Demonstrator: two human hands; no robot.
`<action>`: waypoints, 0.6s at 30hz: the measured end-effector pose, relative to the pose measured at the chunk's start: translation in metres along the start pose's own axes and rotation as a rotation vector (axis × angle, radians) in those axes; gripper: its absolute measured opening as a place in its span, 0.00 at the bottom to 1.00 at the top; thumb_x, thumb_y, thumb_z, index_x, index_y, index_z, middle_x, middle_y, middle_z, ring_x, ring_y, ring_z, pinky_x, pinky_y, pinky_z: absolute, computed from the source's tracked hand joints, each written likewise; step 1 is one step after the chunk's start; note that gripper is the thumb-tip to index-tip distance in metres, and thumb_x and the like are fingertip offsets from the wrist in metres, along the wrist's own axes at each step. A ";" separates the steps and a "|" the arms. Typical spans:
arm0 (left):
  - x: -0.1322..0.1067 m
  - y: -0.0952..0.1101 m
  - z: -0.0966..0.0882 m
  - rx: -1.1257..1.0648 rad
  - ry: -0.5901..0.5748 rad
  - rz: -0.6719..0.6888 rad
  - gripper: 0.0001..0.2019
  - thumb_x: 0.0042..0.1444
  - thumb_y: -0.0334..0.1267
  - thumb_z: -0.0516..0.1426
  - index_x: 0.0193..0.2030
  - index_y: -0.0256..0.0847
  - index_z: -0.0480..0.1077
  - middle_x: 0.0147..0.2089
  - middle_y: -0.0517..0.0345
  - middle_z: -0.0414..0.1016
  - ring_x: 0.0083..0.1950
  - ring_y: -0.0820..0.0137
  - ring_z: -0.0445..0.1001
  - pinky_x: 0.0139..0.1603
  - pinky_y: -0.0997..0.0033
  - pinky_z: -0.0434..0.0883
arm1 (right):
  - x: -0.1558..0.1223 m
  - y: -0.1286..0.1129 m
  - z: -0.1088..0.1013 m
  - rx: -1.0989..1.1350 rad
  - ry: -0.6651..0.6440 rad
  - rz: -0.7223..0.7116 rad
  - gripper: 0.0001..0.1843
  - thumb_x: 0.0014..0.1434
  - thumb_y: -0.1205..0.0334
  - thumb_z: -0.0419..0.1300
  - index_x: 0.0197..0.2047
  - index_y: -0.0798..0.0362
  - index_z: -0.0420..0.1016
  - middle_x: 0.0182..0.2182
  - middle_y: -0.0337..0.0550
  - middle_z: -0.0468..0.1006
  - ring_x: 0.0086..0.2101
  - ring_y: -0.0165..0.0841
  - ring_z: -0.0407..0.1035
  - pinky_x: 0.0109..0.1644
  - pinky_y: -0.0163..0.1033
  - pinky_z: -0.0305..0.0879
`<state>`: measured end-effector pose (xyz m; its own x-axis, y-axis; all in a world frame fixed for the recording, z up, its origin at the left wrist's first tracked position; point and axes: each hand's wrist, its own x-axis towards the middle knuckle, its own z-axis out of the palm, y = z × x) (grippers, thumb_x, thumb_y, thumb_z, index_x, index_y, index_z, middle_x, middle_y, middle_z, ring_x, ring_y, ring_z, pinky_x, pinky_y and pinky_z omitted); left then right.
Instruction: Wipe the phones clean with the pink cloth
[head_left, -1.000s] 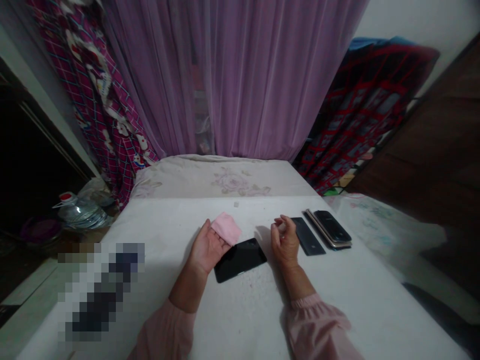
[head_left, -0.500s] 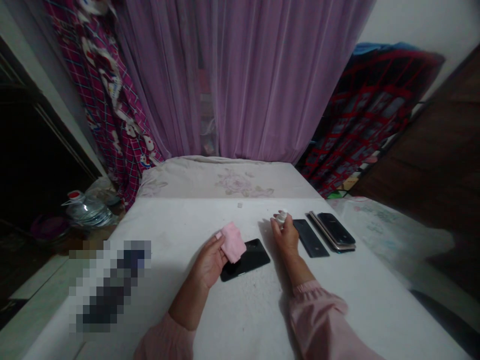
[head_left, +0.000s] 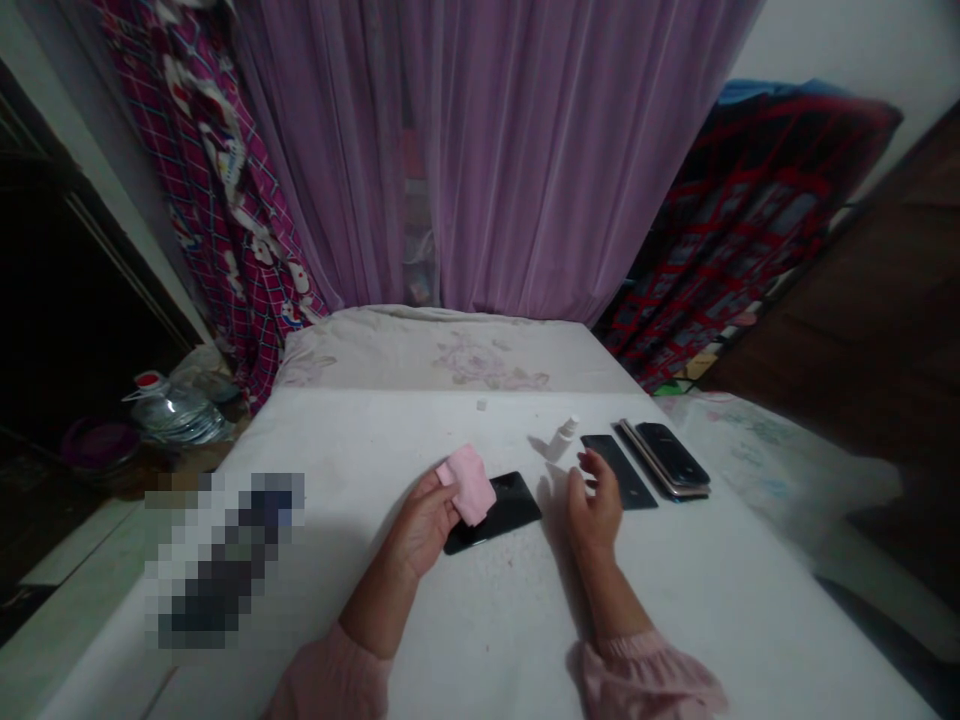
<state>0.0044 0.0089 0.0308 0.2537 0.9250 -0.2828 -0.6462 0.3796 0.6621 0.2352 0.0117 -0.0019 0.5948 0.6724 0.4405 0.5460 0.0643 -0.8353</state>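
My left hand (head_left: 424, 518) pinches a folded pink cloth (head_left: 469, 483) over the near end of a black phone (head_left: 501, 508) that lies flat on the white table (head_left: 480, 620). My right hand (head_left: 595, 504) hovers just right of that phone, fingers loosely apart and holding nothing. A small white bottle (head_left: 563, 433) stands upright on the table just beyond my right hand, apart from it.
A dark phone (head_left: 619, 470) and a stack of two phones (head_left: 667, 457) lie to the right of my right hand. A tiny white scrap (head_left: 481, 405) sits farther back. Purple curtain behind, water jug (head_left: 171, 410) on the floor at left, a blurred patch at near left.
My right hand set the small white bottle down on the table and drew back toward me, now free. My left hand kept the pink cloth by the black phone.
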 end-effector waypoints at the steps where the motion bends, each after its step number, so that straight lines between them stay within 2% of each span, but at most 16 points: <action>1: -0.001 -0.001 0.002 0.007 -0.008 0.000 0.20 0.47 0.30 0.66 0.49 0.38 0.74 0.48 0.48 0.80 0.52 0.58 0.77 0.54 0.62 0.72 | -0.009 -0.009 -0.001 0.056 -0.069 -0.011 0.23 0.58 0.51 0.54 0.50 0.56 0.74 0.46 0.54 0.79 0.45 0.42 0.73 0.47 0.48 0.70; 3: -0.003 -0.003 0.005 0.020 -0.038 0.000 0.21 0.46 0.32 0.67 0.49 0.38 0.74 0.49 0.48 0.80 0.52 0.58 0.77 0.53 0.61 0.72 | -0.025 -0.027 0.000 0.186 -0.265 -0.016 0.20 0.60 0.50 0.55 0.45 0.55 0.77 0.43 0.52 0.81 0.43 0.41 0.75 0.46 0.46 0.72; 5: -0.006 -0.006 0.009 0.030 -0.075 0.002 0.23 0.45 0.33 0.68 0.50 0.39 0.74 0.49 0.48 0.79 0.52 0.57 0.77 0.52 0.61 0.72 | -0.040 -0.042 0.004 0.305 -0.437 -0.012 0.20 0.60 0.50 0.57 0.48 0.53 0.78 0.45 0.51 0.81 0.45 0.40 0.75 0.48 0.46 0.73; 7: -0.008 -0.007 0.012 0.045 -0.105 0.014 0.24 0.44 0.35 0.69 0.51 0.39 0.74 0.50 0.48 0.79 0.52 0.57 0.76 0.52 0.61 0.72 | -0.050 -0.051 0.009 0.366 -0.551 -0.042 0.22 0.59 0.52 0.60 0.53 0.53 0.76 0.46 0.51 0.81 0.45 0.41 0.76 0.47 0.46 0.74; 10: -0.008 -0.009 0.013 0.086 -0.097 0.049 0.25 0.43 0.37 0.70 0.51 0.40 0.74 0.49 0.50 0.79 0.51 0.60 0.76 0.51 0.65 0.71 | -0.056 -0.059 0.011 0.330 -0.610 -0.186 0.20 0.59 0.55 0.60 0.53 0.52 0.77 0.43 0.50 0.82 0.41 0.40 0.76 0.45 0.44 0.73; 13: -0.007 -0.007 0.007 0.174 -0.041 0.077 0.28 0.43 0.40 0.71 0.52 0.40 0.73 0.44 0.53 0.79 0.44 0.66 0.77 0.46 0.68 0.71 | -0.052 -0.063 0.005 0.263 -0.631 -0.299 0.15 0.63 0.59 0.54 0.46 0.52 0.80 0.35 0.46 0.81 0.35 0.35 0.74 0.39 0.39 0.71; 16: -0.007 -0.002 0.001 0.321 -0.081 0.062 0.31 0.41 0.43 0.72 0.53 0.40 0.73 0.40 0.57 0.78 0.39 0.70 0.75 0.43 0.71 0.71 | -0.046 -0.066 -0.005 0.207 -0.710 -0.309 0.16 0.64 0.60 0.52 0.40 0.54 0.81 0.29 0.43 0.77 0.31 0.32 0.71 0.35 0.35 0.67; 18: -0.008 0.001 -0.002 0.412 -0.163 0.014 0.27 0.41 0.45 0.72 0.48 0.39 0.75 0.37 0.58 0.78 0.37 0.70 0.74 0.41 0.72 0.71 | -0.043 -0.066 -0.011 0.202 -0.782 -0.273 0.16 0.64 0.58 0.52 0.38 0.54 0.81 0.28 0.43 0.77 0.30 0.32 0.70 0.34 0.35 0.67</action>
<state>0.0002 0.0017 0.0325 0.3783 0.9079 -0.1807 -0.3182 0.3109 0.8956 0.1799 -0.0300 0.0381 -0.1615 0.9251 0.3436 0.4512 0.3789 -0.8080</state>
